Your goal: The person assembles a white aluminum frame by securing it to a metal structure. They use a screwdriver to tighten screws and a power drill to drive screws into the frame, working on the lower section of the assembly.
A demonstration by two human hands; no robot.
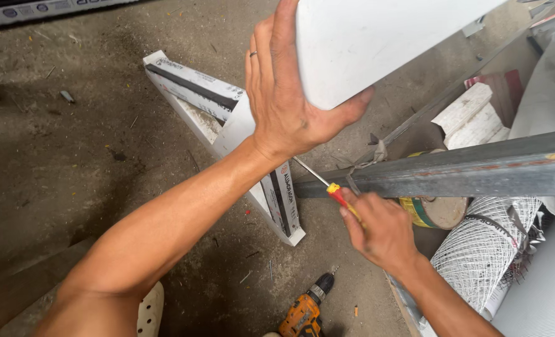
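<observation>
Head view: right hand [380,231] clenched round a red-and-yellow screwdriver [336,195], its shaft angling up toward the underside of a white panel [365,43]. Above the grip, left hand [287,93] spread flat, thumb hooked under the panel's corner, bracing it. Tip hidden behind the wrist, so no telling whether a screw is seated. Beside the grip, a grey metal bar [465,171]; below it, an orange drill [304,315] lying unused on the floor [71,137].

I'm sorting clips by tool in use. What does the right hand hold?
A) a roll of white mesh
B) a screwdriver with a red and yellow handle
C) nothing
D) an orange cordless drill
B: the right hand grips a screwdriver with a red and yellow handle; the orange cordless drill lies untouched on the floor.
</observation>
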